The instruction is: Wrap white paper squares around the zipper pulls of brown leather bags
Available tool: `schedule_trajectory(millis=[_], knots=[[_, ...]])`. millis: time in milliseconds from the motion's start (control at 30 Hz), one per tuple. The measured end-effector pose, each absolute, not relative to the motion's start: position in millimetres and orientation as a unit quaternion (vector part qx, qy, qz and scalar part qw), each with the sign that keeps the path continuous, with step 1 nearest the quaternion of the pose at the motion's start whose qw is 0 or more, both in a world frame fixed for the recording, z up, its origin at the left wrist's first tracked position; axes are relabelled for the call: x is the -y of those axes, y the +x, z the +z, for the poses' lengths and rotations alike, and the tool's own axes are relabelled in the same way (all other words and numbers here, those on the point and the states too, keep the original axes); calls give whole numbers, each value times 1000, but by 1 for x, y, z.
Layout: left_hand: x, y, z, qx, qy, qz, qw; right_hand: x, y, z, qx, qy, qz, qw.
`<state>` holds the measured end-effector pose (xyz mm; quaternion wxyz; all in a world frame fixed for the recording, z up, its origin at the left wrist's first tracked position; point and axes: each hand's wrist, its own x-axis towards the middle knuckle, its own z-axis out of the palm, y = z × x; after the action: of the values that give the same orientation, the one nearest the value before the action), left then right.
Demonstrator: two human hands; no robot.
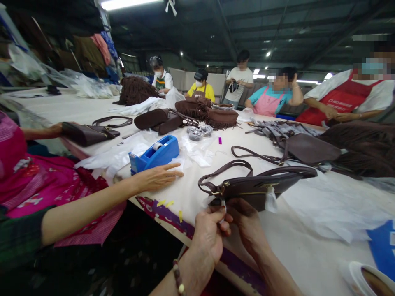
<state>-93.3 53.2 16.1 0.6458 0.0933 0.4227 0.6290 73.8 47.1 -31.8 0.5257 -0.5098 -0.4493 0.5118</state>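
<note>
Own hands (210, 232): two
Handbag (247, 192) at these hands: one
Blue tape dispenser (156, 155): one
Yellow strips (180, 216): three
Small purple piece (220, 140): one
Beaded bracelet (177, 274): one
White cup (352, 274): one
Persons on opposite side (242, 80): five

Handbag (247, 191): smooth, leather-like, low sheen.
Strap fitting (220, 190), on handbag: shiny metal.
Tape dispenser (167, 153), left of handbag: smooth, glossy plastic.
Wrapping sheet (333, 209), right of handbag: thin, crinkled, paper-like.
Tabletop (293, 255), around handbag: matt.

Spread before us across a white-topped worktable (182, 195): dark brown handbags (256, 187), fringed brown bags (219, 118), a blue tape dispenser (154, 161), crumpled white sheets (333, 207) and a white-rimmed cup (352, 274)
</note>
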Motion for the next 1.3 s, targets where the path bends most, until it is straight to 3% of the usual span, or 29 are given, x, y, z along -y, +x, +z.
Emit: schedule_trajectory(millis=[267, 533, 733, 933, 1133, 1233, 1300], knots=[[-27, -4, -18, -358, 36, 639, 680, -36, 81, -23, 500, -544, 447, 504], [-25, -10, -38, -474, 267, 661, 517, -25, 75, -14, 632, -551, 232, 493], [-22, -11, -50, -494, 359, 656, 444, -26, 63, -4, 667, -565, 169, 456], [-23, -14, -60, -490, 423, 653, 394, -29, 56, -5, 701, -589, 26, 400], [-32, -15, -55, -486, 327, 649, 486, -37, 63, -15, 749, -544, -70, 371], [-37, -20, -40, -450, 244, 610, 605, -40, 70, -20, 736, -545, 25, 401], [-38, -24, -29, -399, 167, 581, 689, -42, 72, -22, 665, -564, 178, 457]])
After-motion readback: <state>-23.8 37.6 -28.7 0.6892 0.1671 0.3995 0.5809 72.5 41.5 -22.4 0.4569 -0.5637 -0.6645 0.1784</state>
